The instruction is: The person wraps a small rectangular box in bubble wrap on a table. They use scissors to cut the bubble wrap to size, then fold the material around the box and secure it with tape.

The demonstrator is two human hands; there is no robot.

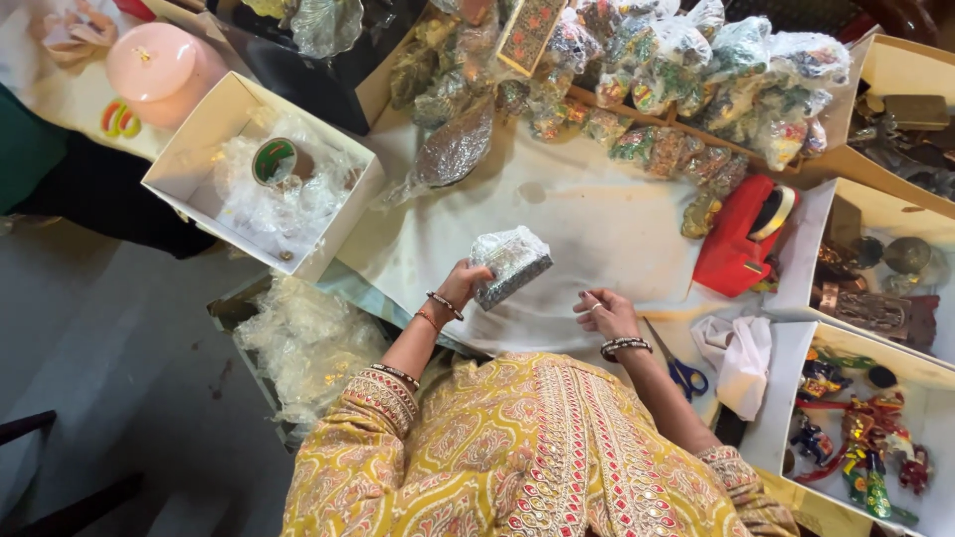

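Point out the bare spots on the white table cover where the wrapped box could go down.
Bare cloth lies between the wrapped box in the left hand, the red tape dispenser and the right hand. The far edge is crowded with wrapped figurines; open boxes flank both sides.

A single head-worn camera looks almost straight down from above the person, taking in the yellow patterned garment [537, 457] at the bottom edge and the white-covered table [607, 229] ahead. It sits fairly high, so both hands appear small near the centre. The view reaches open boxes [199, 149] at left and right, and grey floor [109, 328] at the left.
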